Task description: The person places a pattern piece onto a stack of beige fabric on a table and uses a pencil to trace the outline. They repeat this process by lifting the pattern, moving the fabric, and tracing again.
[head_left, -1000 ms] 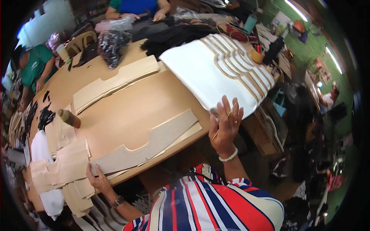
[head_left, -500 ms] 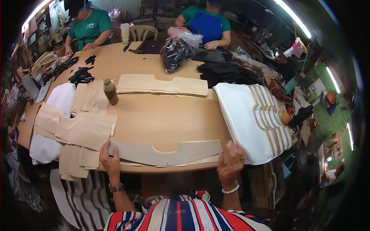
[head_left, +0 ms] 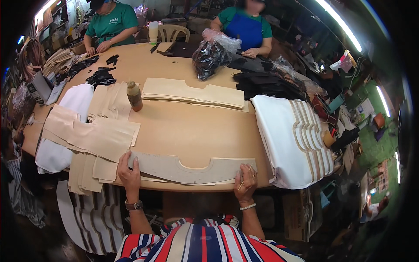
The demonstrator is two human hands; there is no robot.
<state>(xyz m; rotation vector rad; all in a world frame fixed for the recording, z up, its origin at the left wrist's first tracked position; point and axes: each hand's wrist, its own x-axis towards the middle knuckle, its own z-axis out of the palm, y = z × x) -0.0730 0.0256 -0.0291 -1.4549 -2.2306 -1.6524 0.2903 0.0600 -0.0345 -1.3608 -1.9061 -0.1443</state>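
Note:
A long grey template [head_left: 196,174] with a curved notch in its upper edge lies along the table's near edge, over pale beige cut sheets [head_left: 163,180]. My left hand [head_left: 128,173] grips its left end, thumb on top and fingers along the outer edge. At the right end, my right hand [head_left: 245,181] rests against the template with bent fingers, holding a thin pale stick [head_left: 241,185]. Whether that stick is a marking tool I cannot tell.
Notched beige pieces [head_left: 94,135] pile up at left; another stack [head_left: 192,92] lies beyond. A brown bottle [head_left: 134,97] stands between them. White padded panels [head_left: 283,135] sit at right. Across the table [head_left: 196,126], two people work near black strips and a plastic bag [head_left: 211,59].
My right hand has moved left and down onto the template's right end, stick still in it. My left hand keeps its place at the left end. The whole view has shifted slightly.

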